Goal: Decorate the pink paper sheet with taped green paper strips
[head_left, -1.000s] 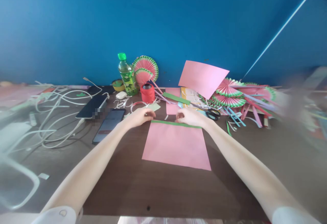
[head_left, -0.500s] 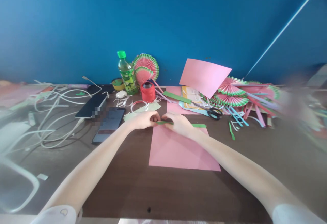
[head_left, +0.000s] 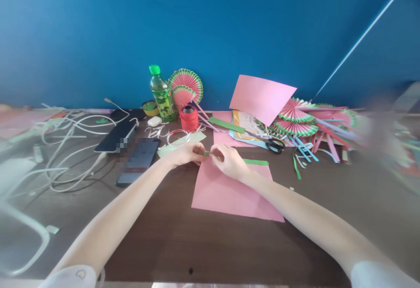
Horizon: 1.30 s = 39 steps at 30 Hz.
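- Head view: left of the pink sheet (head_left: 229,194) on the table (head_left: 183,244), a dark phone (head_left: 139,159) lies flat.
- Your left hand (head_left: 186,153) sits at the sheet's far left corner, with its fingertips pinched on the end of the green strip (head_left: 256,162).
- Your right hand (head_left: 229,162) is just beside it and also pinches the strip, over the sheet's far edge.
- The strip is narrow, flat paper. Its right part already lies along that far edge, so only the left end seems left to settle.
- Beyond the sheet's far right corner, black scissors (head_left: 274,146) lie apart.
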Available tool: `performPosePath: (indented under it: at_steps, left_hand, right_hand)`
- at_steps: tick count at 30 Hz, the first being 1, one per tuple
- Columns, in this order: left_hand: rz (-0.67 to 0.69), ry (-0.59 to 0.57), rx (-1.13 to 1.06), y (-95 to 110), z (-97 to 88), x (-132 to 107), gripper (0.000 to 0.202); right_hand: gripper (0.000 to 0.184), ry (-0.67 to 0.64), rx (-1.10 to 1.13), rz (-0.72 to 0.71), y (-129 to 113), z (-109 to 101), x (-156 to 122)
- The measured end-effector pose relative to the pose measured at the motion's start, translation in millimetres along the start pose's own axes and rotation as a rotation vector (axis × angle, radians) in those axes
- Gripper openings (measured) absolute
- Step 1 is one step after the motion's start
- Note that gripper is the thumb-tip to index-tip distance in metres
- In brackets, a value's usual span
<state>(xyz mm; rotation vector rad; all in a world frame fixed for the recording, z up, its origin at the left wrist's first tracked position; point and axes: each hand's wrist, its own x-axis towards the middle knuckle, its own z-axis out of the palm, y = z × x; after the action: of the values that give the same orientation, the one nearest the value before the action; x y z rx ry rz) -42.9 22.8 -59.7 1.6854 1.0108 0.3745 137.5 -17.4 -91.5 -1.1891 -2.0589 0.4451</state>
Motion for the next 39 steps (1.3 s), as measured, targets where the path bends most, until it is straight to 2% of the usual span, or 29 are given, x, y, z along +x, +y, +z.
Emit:
performPosePath:
  at_steps: [4,11,14,19,24,33,39]
  left_hand:
    - [0.04,0.015,0.072,4.3,4.7,-1.3,0.015]
    - [0.077,0.015,0.203,7.5,9.4,-2.9,0.011]
    - [0.083,0.008,0.216,5.5,9.2,-2.2,0.011]
    - [0.082,0.005,0.192,4.1,6.4,-1.6,0.009]
    - [0.014,0.004,0.164,5.8,3.8,-3.5,0.012]
    - [-0.041,-0.031,-0.088,-4.5,1.4,-0.5,0.017]
    - [-0.049,-0.035,-0.152,-4.4,1.5,-0.7,0.017]
  right_hand:
    - [0.007,-0.035,0.108,0.026,-5.8,-1.6,-1.3]
    - [0.02,-0.059,0.191,0.106,-3.8,-0.8,-0.5]
    - [0.017,-0.059,0.208,0.104,-1.3,1.3,-0.5]
    - [0.015,-0.08,0.247,0.098,2.5,1.8,-0.4]
    - [0.014,-0.07,0.258,0.145,2.6,-0.2,0.9]
    - [0.013,-0.037,0.379,0.253,2.6,-1.6,1.8]
    - [0.014,-0.019,0.419,0.329,3.9,-1.3,1.0]
